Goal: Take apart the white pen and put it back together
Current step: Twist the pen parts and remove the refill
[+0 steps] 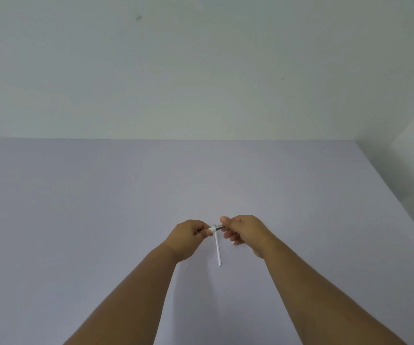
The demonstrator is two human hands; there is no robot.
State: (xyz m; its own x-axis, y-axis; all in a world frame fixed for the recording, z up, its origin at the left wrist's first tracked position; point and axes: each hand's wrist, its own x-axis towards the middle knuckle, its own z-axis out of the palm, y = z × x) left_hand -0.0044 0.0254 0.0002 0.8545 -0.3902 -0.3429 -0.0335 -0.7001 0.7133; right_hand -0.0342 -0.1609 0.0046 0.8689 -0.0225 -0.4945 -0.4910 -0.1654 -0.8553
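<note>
Head view: left hand and right hand pinch pen piece.

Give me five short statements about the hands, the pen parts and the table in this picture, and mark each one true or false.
1. Both hands hold one small pen piece between them. True: the left hand and the right hand pinch the small pen piece from either end.
2. A long white tube lies on the table. True: the white tube rests on the lavender table, below the hands.
3. The white tube is gripped in the right hand. False: neither hand holds it.
4. The table is covered in a red cloth. False: its surface is plain lavender.
5. The person wears long sleeves. False: both forearms are bare.
</note>
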